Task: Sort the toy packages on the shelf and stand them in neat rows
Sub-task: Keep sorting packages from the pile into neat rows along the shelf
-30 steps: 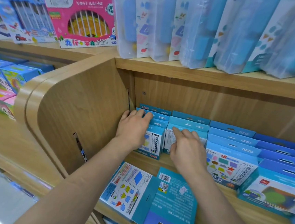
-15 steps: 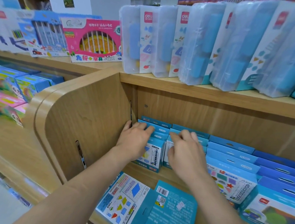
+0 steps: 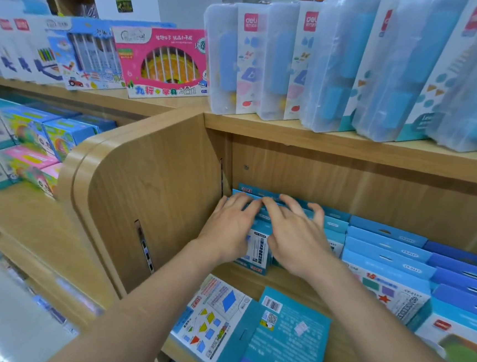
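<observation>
Wooden shelf point(image 3: 294, 284), blue cardboard toy packages point(image 3: 257, 249) standing in rows, both hands on top of them.
Left hand point(image 3: 228, 229) and right hand point(image 3: 293, 237) lie side by side, nothing gripped, fingers spread and laid over the header cards of the upright packages; the right hand's fingers are slightly arched. These packages stand directly under the hands, in the back corner just beside the rounded wood-grain side panel point(image 3: 149, 196) at the left hand's outer side. Right of the right hand: more rows of flat blue packages point(image 3: 384, 251), stepped front to back. Nearer than the hands, lying flat on the shelf: one package face up point(image 3: 213, 320), one back up point(image 3: 287, 338), touching. Above the hands: clear plastic cases point(image 3: 342, 71), upright.
</observation>
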A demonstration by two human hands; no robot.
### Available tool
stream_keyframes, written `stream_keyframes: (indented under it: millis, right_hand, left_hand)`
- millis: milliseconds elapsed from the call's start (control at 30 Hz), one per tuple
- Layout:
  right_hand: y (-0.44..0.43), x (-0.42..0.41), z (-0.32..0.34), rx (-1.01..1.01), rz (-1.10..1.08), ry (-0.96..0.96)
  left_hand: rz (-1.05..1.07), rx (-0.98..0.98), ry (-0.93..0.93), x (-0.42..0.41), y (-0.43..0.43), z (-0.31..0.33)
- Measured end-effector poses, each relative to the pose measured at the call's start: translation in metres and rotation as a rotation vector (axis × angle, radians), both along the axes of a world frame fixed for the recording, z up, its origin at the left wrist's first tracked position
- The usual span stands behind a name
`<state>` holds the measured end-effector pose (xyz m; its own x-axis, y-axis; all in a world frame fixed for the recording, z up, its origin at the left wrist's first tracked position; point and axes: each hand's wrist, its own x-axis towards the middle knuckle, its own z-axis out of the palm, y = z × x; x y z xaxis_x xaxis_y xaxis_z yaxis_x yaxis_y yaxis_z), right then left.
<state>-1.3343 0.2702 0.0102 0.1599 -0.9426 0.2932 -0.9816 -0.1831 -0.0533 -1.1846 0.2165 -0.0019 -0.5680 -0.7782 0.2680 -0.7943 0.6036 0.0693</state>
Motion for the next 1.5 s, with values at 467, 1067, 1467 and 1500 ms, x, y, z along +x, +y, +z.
stream_keyframes:
  millis: [467, 1067, 1467, 1500]
  right_hand:
    - [0.126, 0.018, -0.018, 0.264, 0.082, -0.579]
    - [0.165, 0.029, -0.081, 0.409, -0.13, -0.204]
    - [0.157, -0.041, 0.007, 0.074, -0.33, -0.825]
    - [0.157, -0.044, 0.012, 0.091, -0.318, -0.913]
  left_hand:
    - [0.076, 0.165, 0.461, 0.106, 0.137, -0.03]
    - [0.028, 0.157, 0.07, 0.094, 0.153, -0.101]
    - [-0.047, 0.269, 0.14, 0.106, 0.147, -0.101]
    - [-0.059, 0.289, 0.121, 0.107, 0.147, -0.098]
